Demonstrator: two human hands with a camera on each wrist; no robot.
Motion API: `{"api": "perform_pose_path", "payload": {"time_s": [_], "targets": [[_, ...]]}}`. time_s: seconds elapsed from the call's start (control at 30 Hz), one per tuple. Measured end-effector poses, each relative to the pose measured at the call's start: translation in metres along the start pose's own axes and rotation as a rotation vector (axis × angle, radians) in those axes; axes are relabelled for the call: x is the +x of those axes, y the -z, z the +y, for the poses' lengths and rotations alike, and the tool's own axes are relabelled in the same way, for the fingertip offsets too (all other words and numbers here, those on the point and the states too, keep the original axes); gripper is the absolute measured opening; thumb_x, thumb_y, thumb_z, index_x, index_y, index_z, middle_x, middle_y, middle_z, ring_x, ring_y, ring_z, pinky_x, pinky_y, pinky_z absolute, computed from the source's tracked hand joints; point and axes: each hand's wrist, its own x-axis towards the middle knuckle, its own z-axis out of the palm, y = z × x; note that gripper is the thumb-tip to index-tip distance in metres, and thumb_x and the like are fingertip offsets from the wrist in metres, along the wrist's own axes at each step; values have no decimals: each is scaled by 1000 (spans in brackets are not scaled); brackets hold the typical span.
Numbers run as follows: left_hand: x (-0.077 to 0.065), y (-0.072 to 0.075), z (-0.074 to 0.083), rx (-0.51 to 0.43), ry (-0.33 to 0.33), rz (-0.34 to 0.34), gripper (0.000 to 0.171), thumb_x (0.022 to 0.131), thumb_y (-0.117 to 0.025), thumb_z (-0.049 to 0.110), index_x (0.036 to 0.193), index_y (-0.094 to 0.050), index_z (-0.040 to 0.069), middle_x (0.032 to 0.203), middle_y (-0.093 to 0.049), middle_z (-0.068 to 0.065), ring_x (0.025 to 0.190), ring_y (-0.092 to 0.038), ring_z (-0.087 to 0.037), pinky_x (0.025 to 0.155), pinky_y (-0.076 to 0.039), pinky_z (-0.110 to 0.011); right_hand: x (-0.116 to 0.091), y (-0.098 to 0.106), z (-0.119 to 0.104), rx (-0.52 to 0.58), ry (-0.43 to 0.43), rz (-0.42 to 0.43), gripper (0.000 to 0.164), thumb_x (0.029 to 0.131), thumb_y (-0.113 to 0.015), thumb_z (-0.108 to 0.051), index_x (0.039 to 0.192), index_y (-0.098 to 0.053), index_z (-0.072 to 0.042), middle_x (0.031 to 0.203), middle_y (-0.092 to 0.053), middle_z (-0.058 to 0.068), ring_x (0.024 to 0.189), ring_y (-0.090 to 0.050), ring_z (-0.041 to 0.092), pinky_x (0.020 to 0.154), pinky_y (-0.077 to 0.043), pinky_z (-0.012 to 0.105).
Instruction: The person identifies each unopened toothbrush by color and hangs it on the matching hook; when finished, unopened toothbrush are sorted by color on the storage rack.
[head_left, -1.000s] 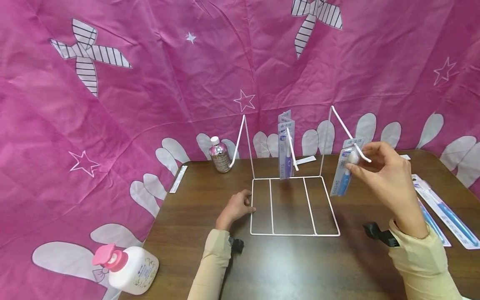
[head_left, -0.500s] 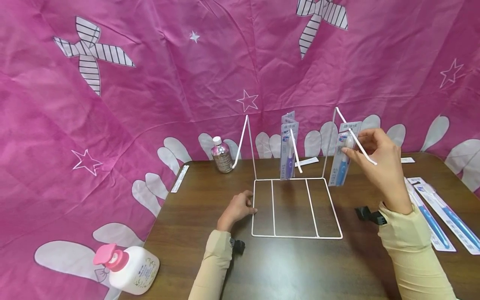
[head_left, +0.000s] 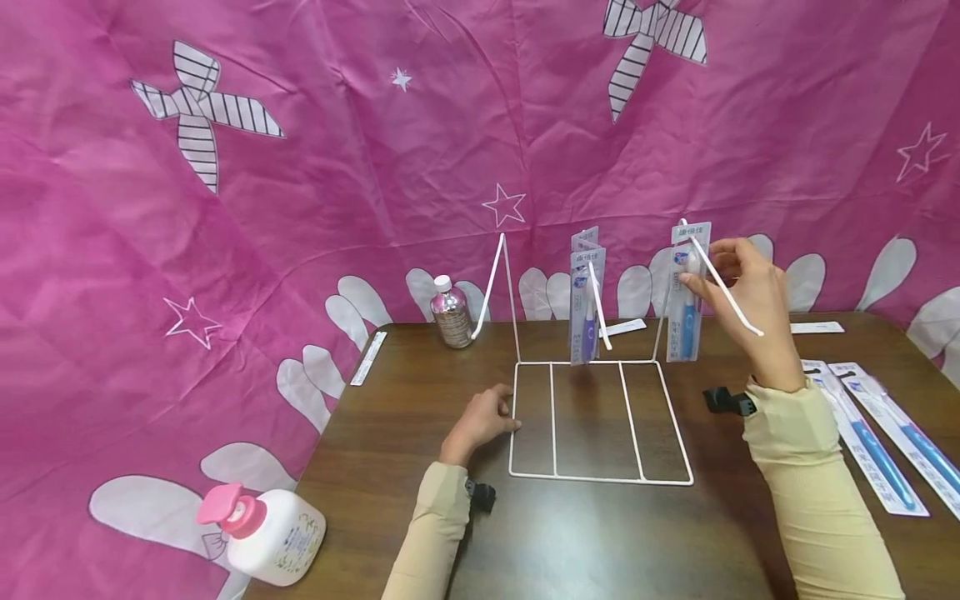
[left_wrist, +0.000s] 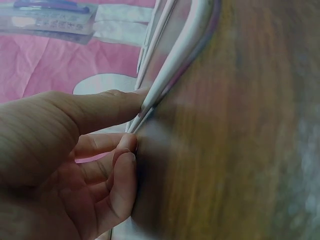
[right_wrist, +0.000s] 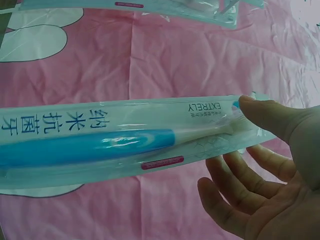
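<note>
A white wire rack (head_left: 600,479) with upright hook arms stands on the wooden table. My left hand (head_left: 480,421) holds the left side of its base; in the left wrist view, the thumb and fingertips pinch the wire (left_wrist: 175,55). My right hand (head_left: 752,292) pinches the upper part of a blue packaged toothbrush (head_left: 687,329), thumb in front and fingers behind. This pack hangs upright at the rack's right arm, its top card overlapping the rod. In the right wrist view the blue handle (right_wrist: 85,150) points away from the fingers. Purple packaged toothbrushes (head_left: 585,333) hang on the middle arm.
Two more blue packaged toothbrushes (head_left: 873,446) lie at the right. A small bottle with a white cap (head_left: 453,315) stands behind the rack's left arm. A white pump bottle (head_left: 277,537) sits at the front left. A pink patterned cloth (head_left: 360,167) hangs behind.
My right hand has moved left and backward with the blue toothbrush pack, raising it from tilted to nearly upright along the right arm. The left hand has stayed on the rack's base.
</note>
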Motion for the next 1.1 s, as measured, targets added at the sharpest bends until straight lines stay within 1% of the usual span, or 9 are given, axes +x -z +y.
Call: {"api": "perform_pose_path", "payload": {"time_s": [0.13, 0.3, 0.4, 0.6, 0.7, 0.83, 0.97, 1.1], "targets": [[0, 1, 1, 4, 2, -2, 58, 81, -85, 8, 132, -58, -2, 80, -58, 0, 72, -54, -13, 68, -46, -31, 5, -4, 0, -13, -26, 9, 42, 82, -85, -15, 116, -64, 0, 99, -70, 23, 73, -46, -16, 73, -35, 20], [0, -1, 2, 5, -8, 0, 58, 81, -85, 8, 131, -58, -3, 80, -59, 0, 72, -54, -13, 68, -46, -31, 9, -7, 6, -26, -38, 10, 46, 83, -85, -16, 119, -63, 2, 102, -70, 25, 74, -43, -17, 72, -35, 20], [0, -1, 1, 18, -21, 4, 58, 80, -85, 8, 130, -59, -4, 79, -59, 0, 71, -54, -13, 69, -47, -31, 10, -9, 9, -30, -46, 3, 47, 83, -84, -16, 119, -62, 3, 101, -70, 25, 74, -43, -15, 72, -35, 21], [-1, 0, -1, 16, -21, 11, 59, 79, -86, 9, 130, -59, -4, 80, -60, 0, 72, -54, -12, 71, -48, -32, 12, -13, 11, -27, -47, -1, 45, 84, -84, -17, 119, -62, 2, 100, -69, 22, 75, -44, -10, 72, -35, 21], [0, 1, -1, 16, -22, 12, 59, 78, -86, 9, 130, -59, -4, 80, -60, 0, 72, -55, -12, 71, -47, -32, 12, -13, 11, -18, -48, 2, 45, 84, -84, -16, 118, -62, 2, 100, -69, 23, 74, -44, -11, 72, -35, 21], [1, 1, -2, 15, -25, 12, 58, 79, -86, 10, 129, -60, -3, 81, -60, 0, 72, -54, -12, 71, -47, -32, 12, -14, 12, -11, -50, 7, 44, 83, -84, -14, 117, -62, 2, 100, -69, 25, 74, -44, -11, 74, -35, 23], [1, 1, -1, 5, -20, 8, 58, 80, -86, 10, 129, -59, -3, 82, -59, -1, 73, -54, -13, 71, -47, -33, 10, -17, 17, -6, -48, -2, 42, 83, -83, -11, 115, -61, 5, 99, -69, 27, 71, -44, -16, 78, -35, 25], [0, 1, -1, 0, -17, 2, 57, 80, -86, 9, 129, -59, -3, 82, -59, -1, 73, -54, -14, 71, -47, -33, 2, -20, 28, 2, -60, -31, 40, 84, -82, -12, 113, -61, 6, 96, -68, 26, 69, -45, -20, 76, -36, 20]]}}
